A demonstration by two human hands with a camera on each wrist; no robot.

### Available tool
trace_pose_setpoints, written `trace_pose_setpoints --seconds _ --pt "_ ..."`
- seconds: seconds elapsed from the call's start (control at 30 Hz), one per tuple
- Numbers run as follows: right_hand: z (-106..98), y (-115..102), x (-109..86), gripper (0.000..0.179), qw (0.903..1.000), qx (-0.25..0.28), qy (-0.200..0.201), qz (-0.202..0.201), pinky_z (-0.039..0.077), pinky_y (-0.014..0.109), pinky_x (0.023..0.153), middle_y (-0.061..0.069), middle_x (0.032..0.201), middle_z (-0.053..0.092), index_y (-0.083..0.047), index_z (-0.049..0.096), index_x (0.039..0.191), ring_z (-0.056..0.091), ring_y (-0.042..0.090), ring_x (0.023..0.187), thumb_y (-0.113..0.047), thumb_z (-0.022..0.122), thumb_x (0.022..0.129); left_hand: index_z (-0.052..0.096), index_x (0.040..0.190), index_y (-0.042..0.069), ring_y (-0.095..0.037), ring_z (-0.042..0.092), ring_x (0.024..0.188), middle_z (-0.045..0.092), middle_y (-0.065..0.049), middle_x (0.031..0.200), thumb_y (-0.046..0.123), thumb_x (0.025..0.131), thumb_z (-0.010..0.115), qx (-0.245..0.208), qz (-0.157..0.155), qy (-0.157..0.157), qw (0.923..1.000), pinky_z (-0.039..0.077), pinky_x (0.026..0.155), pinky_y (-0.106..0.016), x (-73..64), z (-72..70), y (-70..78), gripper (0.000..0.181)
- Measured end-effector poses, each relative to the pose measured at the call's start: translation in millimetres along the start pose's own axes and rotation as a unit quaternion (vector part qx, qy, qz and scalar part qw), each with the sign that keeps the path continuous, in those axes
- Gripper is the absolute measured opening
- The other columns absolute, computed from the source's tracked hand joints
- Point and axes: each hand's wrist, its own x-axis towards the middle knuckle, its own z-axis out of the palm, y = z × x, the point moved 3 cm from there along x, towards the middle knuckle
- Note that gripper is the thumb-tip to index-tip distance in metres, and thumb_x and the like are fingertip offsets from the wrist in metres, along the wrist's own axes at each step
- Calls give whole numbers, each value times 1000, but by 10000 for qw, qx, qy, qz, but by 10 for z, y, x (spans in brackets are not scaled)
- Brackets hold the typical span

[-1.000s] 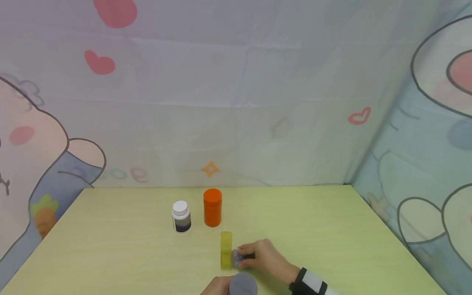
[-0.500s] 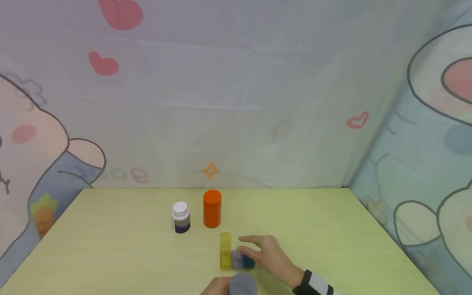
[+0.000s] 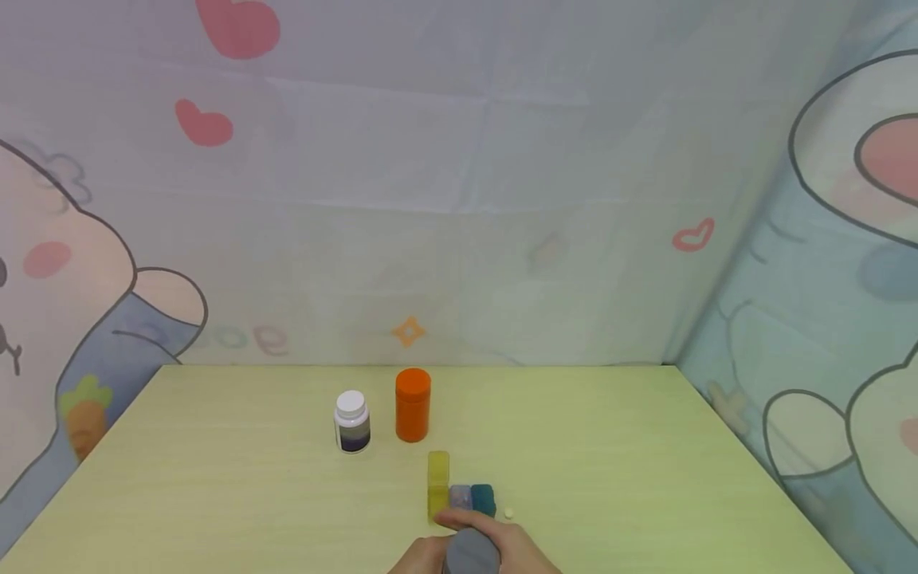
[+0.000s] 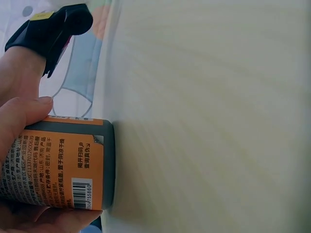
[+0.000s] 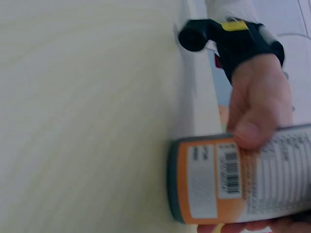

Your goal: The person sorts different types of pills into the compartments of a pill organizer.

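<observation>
A bottle (image 3: 472, 552) with a grey lid and an orange label stands at the near edge of the head view. My left hand (image 3: 423, 556) grips its body. In the left wrist view the thumb (image 4: 29, 114) lies along one side of the bottle and fingers show beneath. My right hand (image 3: 505, 540) holds the lid, its index finger curving behind it; its thumb is hidden. Just beyond are a yellow compartment (image 3: 438, 504) with its flap folded back, a lilac compartment (image 3: 461, 497) and a teal compartment (image 3: 484, 499) of a pill box, side by side. A small pale pill (image 3: 508, 513) lies right of them.
A white bottle (image 3: 351, 422) with a dark label and an orange bottle (image 3: 412, 405) stand farther back on the pale table (image 3: 610, 446). A printed cloth (image 3: 459, 159) hangs along the table's back edge and right side.
My right hand has let go of the pill box and moved down-left onto the bottle's lid. The pill beside the box has come into view. My left hand has stayed around the bottle.
</observation>
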Motion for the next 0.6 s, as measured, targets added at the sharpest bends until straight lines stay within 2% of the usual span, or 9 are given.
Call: trace_pose_setpoints --seconds 0.1,0.2,0.33,0.43,0.6 --pt "33 7 5 55 9996 -82 116 -249 34 18 91 9 130 51 -10 50 129 46 10 117 -26 69 80 64 94 0 6 53 73 67 -5 84 16 82 61 150 230 1 9996 44 66 -18 5 1 -13 21" --pt "43 7 7 51 9995 -64 176 -273 33 16 91 9 130 51 -12 55 125 45 5 117 -26 70 79 63 92 -3 7 52 70 66 -11 81 15 83 60 110 224 -116 9996 42 64 -16 13 5 -40 20" --pt "37 -9 14 49 9993 -93 115 -330 33 16 91 12 132 49 -16 57 124 45 6 118 -26 71 78 64 92 -3 7 52 70 65 -12 82 14 84 58 110 197 -198 9995 42 63 -15 21 -10 -63 20" --pt "24 -30 25 50 9987 -154 25 -495 33 17 92 14 132 48 -16 56 125 44 8 119 -25 71 78 65 94 -3 6 53 73 66 -12 85 14 84 58 58 303 -189 9993 42 64 -16 22 -25 -40 21" --pt "20 -30 52 49 9968 -176 -221 -747 31 18 95 6 135 46 -21 54 126 41 11 123 -23 69 80 64 94 -5 10 50 73 66 -12 85 12 83 59 -55 697 -82 9975 42 65 -13 16 -19 6 21"
